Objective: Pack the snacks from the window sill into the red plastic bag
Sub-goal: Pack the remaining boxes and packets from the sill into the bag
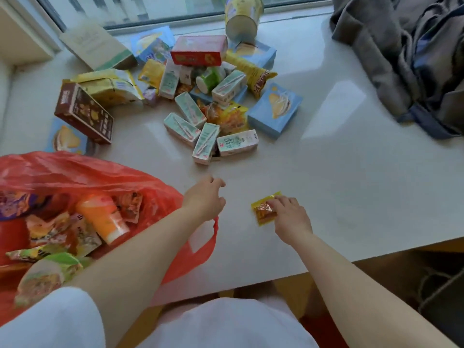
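Right hand pinches packet on white sill.

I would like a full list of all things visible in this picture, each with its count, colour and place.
red plastic bag: one, red, left front of sill, open, holding snacks
orange bottle: one, inside the bag
window sill: one, white
small yellow packet: one, yellow, near front edge, under right fingers
milk cartons: several, pale green and white, centre pile
blue boxes: several, light blue, around the pile
brown box: one, left of pile
red box: one, back of pile
grey clothing: heap, right back
left hand: loosely curled, holding nothing
right hand: pinches the packet
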The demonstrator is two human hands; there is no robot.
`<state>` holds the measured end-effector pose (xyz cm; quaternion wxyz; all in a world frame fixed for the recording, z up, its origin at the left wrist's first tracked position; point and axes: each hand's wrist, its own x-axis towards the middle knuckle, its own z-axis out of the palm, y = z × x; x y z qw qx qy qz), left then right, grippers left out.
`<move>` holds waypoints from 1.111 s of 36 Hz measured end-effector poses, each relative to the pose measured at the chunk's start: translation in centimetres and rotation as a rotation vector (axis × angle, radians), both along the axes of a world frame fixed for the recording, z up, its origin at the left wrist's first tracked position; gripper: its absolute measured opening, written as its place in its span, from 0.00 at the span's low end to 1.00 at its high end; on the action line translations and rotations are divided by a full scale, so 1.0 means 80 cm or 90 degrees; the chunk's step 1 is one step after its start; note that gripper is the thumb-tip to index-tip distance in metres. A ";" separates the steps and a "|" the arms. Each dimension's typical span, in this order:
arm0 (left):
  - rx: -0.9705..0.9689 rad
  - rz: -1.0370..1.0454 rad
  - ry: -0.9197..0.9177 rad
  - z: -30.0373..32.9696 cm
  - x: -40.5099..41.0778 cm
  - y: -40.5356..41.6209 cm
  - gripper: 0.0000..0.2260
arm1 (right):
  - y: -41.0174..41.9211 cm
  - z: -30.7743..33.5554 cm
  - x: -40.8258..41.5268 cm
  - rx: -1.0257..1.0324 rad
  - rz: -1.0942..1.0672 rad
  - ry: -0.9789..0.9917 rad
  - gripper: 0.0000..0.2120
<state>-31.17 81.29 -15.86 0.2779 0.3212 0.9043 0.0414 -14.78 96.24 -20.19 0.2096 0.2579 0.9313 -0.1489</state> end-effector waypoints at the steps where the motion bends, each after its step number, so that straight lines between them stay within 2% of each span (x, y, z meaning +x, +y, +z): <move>1: -0.007 0.007 -0.003 -0.002 0.000 -0.001 0.20 | 0.006 -0.004 -0.002 0.002 0.018 -0.009 0.28; 8: -0.032 0.059 -0.003 -0.016 -0.027 -0.001 0.19 | 0.030 -0.033 -0.032 0.021 0.110 -0.058 0.28; 15: -0.063 0.086 -0.016 -0.029 -0.060 0.014 0.19 | 0.032 -0.052 -0.044 0.068 0.140 -0.121 0.15; 19: -0.036 0.160 0.037 -0.029 -0.074 0.031 0.21 | 0.050 -0.040 -0.073 0.016 0.119 -0.073 0.11; 22: 0.010 0.242 0.076 -0.033 -0.090 0.048 0.22 | 0.072 -0.022 -0.118 0.003 0.139 0.006 0.12; 27: 0.031 0.305 0.054 -0.046 -0.124 0.077 0.25 | 0.095 0.004 -0.205 -0.009 0.186 0.099 0.17; 31: 0.011 0.304 0.042 -0.055 -0.149 0.095 0.23 | 0.100 0.006 -0.259 0.003 0.255 0.077 0.21; 35: -0.010 0.330 0.008 -0.066 -0.163 0.104 0.23 | 0.105 -0.004 -0.293 -0.020 0.243 0.024 0.19; 40: 0.068 0.420 -0.009 -0.077 -0.167 0.106 0.23 | 0.108 -0.016 -0.299 -0.033 0.196 0.006 0.23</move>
